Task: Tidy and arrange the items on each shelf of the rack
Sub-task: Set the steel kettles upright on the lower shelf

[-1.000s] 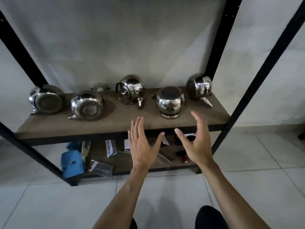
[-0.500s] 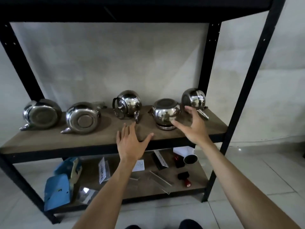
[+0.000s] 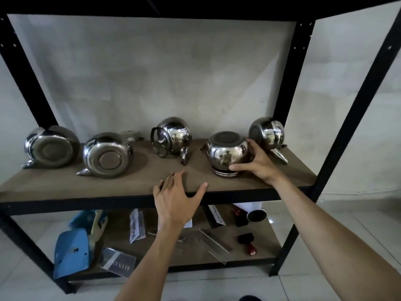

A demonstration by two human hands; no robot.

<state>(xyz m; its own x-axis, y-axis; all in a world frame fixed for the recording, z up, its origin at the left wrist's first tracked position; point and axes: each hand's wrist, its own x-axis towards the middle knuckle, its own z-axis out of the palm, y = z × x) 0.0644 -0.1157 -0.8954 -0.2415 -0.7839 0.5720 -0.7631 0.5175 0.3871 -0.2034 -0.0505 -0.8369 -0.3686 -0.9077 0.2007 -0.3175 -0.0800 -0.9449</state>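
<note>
Several shiny steel teapots lie toppled on the brown middle shelf [image 3: 65, 183] of a black rack. One upside-down teapot [image 3: 226, 152] sits on its lid right of centre; my right hand [image 3: 257, 161] grips its right side, thumb under its lower edge. A teapot on its side [image 3: 172, 136] with a black handle lies at the centre. Another tipped teapot [image 3: 268, 132] lies at the far right, spout forward. Two more teapots [image 3: 107, 155] [image 3: 51, 146] show their bases at the left. My left hand [image 3: 175, 196] rests open on the shelf's front edge.
The lower shelf [image 3: 267, 242] holds blue objects [image 3: 70, 250], clear plastic stands with cards [image 3: 135, 227], a dark cup [image 3: 257, 216] and small red-and-black stamps [image 3: 247, 242]. Black rack posts [image 3: 338, 135] stand at both sides. A small grey item [image 3: 131, 135] sits behind the teapots.
My right hand has moved left from the far-right teapot and taken hold of the upside-down teapot. My left hand has settled on the shelf's front edge. The view has come closer.
</note>
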